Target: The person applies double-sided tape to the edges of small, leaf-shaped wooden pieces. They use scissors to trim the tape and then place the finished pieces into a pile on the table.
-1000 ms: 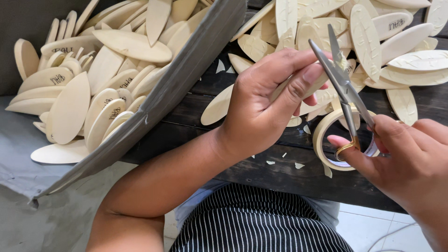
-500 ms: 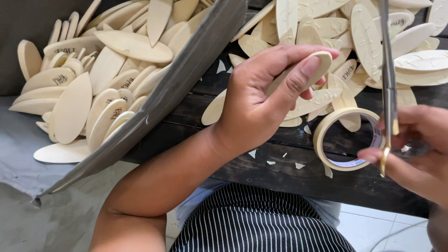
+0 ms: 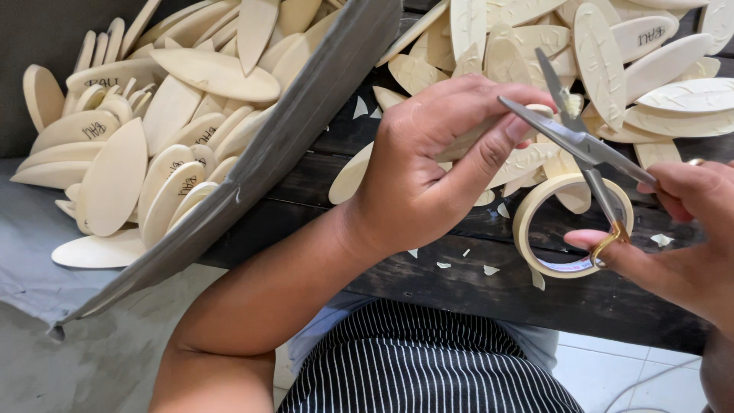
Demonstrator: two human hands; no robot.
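Observation:
My left hand (image 3: 432, 164) is closed on a pale wooden leaf-shaped piece (image 3: 478, 134), pinched between thumb and fingers above a dark wooden table (image 3: 428, 268). My right hand (image 3: 673, 229) holds small metal scissors (image 3: 577, 141) with gold handles; the blades are parted and point up and left, their tips close to the piece by my left fingertips. A roll of masking tape (image 3: 539, 210) lies flat on the table under the scissors.
A heap of pale leaf-shaped wooden pieces (image 3: 650, 53) covers the far table. More such pieces (image 3: 145, 130) fill a grey tray with a slanted rim (image 3: 252, 176) at the left. Small offcuts (image 3: 459, 260) lie on the table near its front edge.
The scissors have swung from upright at the right back down and left to the piece in my left hand, blades parted. My left hand stayed nearly in place.

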